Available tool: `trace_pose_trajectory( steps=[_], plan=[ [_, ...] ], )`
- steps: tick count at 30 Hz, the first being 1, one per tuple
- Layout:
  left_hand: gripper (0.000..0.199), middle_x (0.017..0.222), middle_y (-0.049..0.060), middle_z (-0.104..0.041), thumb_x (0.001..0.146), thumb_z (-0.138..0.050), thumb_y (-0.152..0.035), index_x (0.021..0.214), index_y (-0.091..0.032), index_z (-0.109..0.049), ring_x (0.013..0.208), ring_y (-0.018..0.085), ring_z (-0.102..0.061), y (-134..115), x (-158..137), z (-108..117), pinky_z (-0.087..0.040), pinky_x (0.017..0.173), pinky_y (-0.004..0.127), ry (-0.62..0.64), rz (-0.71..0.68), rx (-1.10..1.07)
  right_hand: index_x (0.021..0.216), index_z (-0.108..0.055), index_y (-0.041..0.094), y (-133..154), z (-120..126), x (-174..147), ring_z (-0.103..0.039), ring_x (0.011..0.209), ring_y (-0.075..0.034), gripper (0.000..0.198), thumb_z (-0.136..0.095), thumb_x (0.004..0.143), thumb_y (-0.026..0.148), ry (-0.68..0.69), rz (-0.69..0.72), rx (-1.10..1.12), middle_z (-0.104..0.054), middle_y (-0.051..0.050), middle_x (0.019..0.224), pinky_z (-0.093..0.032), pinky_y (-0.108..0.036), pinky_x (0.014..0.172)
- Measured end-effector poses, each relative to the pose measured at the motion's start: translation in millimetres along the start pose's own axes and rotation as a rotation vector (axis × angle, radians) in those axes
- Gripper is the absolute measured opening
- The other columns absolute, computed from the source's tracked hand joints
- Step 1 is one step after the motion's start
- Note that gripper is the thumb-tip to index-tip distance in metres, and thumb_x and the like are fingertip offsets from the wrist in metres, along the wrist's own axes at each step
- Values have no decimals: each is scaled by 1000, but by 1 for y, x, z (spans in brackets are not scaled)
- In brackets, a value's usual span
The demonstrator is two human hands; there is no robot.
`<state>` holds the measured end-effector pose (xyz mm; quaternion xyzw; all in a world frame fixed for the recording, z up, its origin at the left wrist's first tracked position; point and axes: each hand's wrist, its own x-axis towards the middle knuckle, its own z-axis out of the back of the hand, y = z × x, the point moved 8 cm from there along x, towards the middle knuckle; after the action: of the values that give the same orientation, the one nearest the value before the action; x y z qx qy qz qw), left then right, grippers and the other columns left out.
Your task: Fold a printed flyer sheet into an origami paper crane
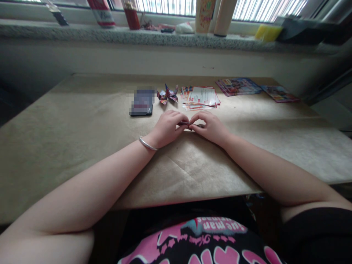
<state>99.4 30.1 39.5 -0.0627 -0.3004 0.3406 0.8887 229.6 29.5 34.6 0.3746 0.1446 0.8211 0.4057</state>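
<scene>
Between my two hands, over the middle of the table, is a small dark folded piece of paper (pixel 184 124). My left hand (pixel 169 126), with a silver bangle (pixel 147 144) at its wrist, pinches it between thumb and fingers. From the other side my right hand (pixel 210 126) pinches its right end, fingertips touching those of the left. Much of the paper is hidden by the fingers. Just beyond my hands stand two colourful folded paper figures (pixel 167 95), shaped like origami cranes.
A blurred-out phone-like device (pixel 142 102) lies left of the figures. Right of them is a stack of printed leaflets (pixel 200 97). Farther right lie colourful booklets (pixel 238 86) and another printed sheet (pixel 280 94). Bottles and a yellow object (pixel 268 33) stand on the window sill (pixel 165 39).
</scene>
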Motion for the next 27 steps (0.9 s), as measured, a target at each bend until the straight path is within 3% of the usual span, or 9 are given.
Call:
trace_pose_trajectory(
  steps=[4, 11, 15, 22, 27],
  plan=[
    [19, 91, 5, -71, 95, -56, -31, 85, -20, -68, 95, 22, -59, -8, -1, 7, -41, 92, 39, -47, -62, 160, 82, -66, 23, 9, 2, -2, -64, 88, -21, 4, -69, 83, 26, -15, 68, -8, -70, -4, 88, -48, -37, 85],
    [13, 94, 4, -71, 91, -61, -28, 88, -21, -72, 92, 23, -59, -1, -4, 5, -40, 82, 38, -27, 9, 256, 88, -68, 21, 3, -6, -2, -62, 92, -23, 8, -69, 83, 27, 49, 29, -112, -70, -5, 90, -47, -36, 83],
    [15, 95, 5, -71, 93, -57, -26, 93, -21, -71, 90, 22, -60, 0, -4, 3, -40, 80, 37, -26, 11, 258, 86, -69, 21, -2, -5, -2, -61, 87, -21, 5, -67, 82, 24, 21, 19, -135, -69, -4, 86, -46, -33, 79],
    [19, 97, 5, -72, 95, -58, -37, 94, -21, -68, 93, 24, -59, -20, -7, 6, -41, 83, 39, -75, -145, 363, 80, -69, 22, 14, 2, -5, -60, 80, -19, 5, -65, 84, 22, -51, 85, -288, -67, -4, 84, -45, -32, 74],
    [22, 90, 3, -70, 97, -57, -36, 86, -21, -68, 83, 20, -56, -17, -5, 13, -42, 77, 34, -146, -169, 250, 80, -68, 23, 27, 7, -7, -61, 83, -20, 10, -66, 88, 28, -113, 129, -337, -68, -3, 83, -47, -33, 76]
  ],
)
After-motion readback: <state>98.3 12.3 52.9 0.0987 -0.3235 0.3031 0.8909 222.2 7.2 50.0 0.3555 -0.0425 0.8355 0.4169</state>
